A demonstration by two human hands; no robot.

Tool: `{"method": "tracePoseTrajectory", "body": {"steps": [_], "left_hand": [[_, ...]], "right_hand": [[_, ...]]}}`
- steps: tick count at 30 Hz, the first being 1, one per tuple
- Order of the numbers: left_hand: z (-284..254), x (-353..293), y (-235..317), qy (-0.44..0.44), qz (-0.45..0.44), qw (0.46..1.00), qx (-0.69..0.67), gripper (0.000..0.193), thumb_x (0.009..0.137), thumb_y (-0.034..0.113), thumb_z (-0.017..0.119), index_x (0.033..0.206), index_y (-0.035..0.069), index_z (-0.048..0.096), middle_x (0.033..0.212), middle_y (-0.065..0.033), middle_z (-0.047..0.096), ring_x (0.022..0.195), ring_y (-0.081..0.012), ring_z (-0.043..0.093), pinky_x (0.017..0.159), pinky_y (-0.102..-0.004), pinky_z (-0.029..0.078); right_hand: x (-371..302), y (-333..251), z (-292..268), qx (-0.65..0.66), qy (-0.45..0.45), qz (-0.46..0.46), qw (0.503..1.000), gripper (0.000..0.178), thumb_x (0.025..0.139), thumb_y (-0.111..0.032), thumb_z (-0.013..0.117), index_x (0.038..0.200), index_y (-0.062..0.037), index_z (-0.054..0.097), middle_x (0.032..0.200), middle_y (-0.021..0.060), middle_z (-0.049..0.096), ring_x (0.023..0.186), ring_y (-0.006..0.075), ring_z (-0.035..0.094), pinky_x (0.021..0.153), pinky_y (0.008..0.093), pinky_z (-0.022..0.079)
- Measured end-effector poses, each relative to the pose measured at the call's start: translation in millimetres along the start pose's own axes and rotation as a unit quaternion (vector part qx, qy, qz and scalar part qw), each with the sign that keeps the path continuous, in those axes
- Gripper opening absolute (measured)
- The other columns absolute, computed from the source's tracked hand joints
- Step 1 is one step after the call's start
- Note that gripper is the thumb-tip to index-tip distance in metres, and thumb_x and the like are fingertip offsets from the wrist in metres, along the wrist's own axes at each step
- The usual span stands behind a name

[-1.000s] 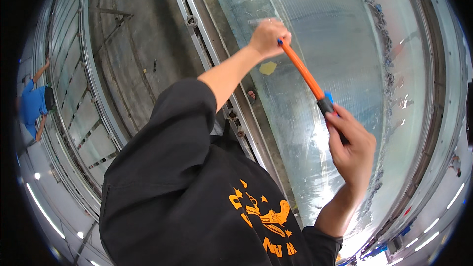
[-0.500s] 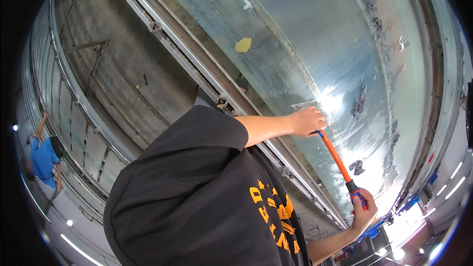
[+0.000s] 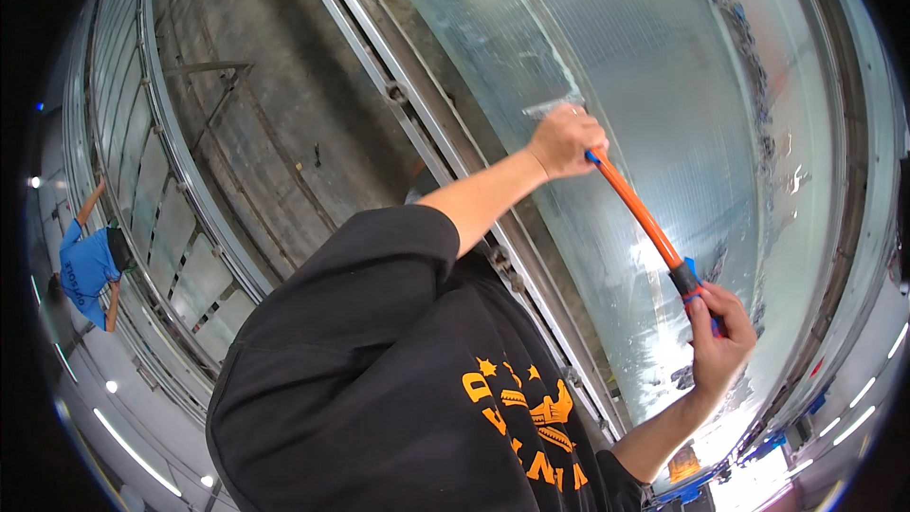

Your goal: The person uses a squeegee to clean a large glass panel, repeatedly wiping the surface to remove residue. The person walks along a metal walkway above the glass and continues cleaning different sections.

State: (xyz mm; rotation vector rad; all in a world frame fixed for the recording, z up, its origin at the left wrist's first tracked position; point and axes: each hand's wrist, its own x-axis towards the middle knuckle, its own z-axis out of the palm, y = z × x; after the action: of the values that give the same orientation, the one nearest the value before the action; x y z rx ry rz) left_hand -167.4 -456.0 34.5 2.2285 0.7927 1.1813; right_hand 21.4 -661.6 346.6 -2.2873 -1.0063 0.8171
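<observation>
A long-handled scraper with an orange shaft (image 3: 637, 207) lies slantwise over a wet, glossy grey-green surface (image 3: 654, 85). My left hand (image 3: 567, 140) is closed round its upper end, close behind the flat pale blade (image 3: 552, 108), which appears to touch the surface. Lower down, my right hand (image 3: 722, 334) wraps the black, red and blue grip (image 3: 692, 286) at the other end. The fingers of both hands are partly hidden. Along the surface, a pale raised streak (image 3: 545, 24) runs up from the blade.
A metal rail (image 3: 379, 66) with brackets separates me from the surface. Dark lumpy residue (image 3: 754, 57) lines the surface's far side. At the far left, a person in a blue shirt (image 3: 87, 265) stands by another long panelled structure (image 3: 156, 199). Grey floor (image 3: 303, 114) lies between.
Both hands and the scraper have moved up the picture, the blade to the upper left along the surface. A yellow patch seen earlier no longer shows. The view has shifted.
</observation>
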Motion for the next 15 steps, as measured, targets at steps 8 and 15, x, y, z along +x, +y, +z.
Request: {"method": "tracePoseTrajectory", "body": {"steps": [8,15], "left_hand": [[-144.7,117.2,-238.3,-0.006,0.026,0.994,0.104,0.023,0.083,0.019,0.076,0.069,0.016,0.058,0.071,-0.0025,0.065,0.075,-0.0283,0.068,0.077,-0.0416,0.054],[-209.1,165.7,-326.2,-0.063,0.064,0.989,0.12,0.031,0.094,0.02,0.074,0.069,0.013,0.056,0.072,-0.0073,0.062,0.075,-0.0333,0.065,0.074,-0.046,0.054]], "right_hand": [[107.4,-181.8,186.9,0.005,0.035,-0.084,0.996,0.012,0.094,-0.005,0.083,0.104,0.001,0.082,0.102,0.0123,0.082,0.087,0.0138,0.074,0.079,0.0281,0.058],[170.0,-231.5,225.5,0.091,-0.029,-0.07,0.993,0.021,0.097,-0.016,0.082,0.112,-0.0007,0.082,0.099,0.0042,0.081,0.081,0.0101,0.07,0.07,0.0253,0.055]]}}
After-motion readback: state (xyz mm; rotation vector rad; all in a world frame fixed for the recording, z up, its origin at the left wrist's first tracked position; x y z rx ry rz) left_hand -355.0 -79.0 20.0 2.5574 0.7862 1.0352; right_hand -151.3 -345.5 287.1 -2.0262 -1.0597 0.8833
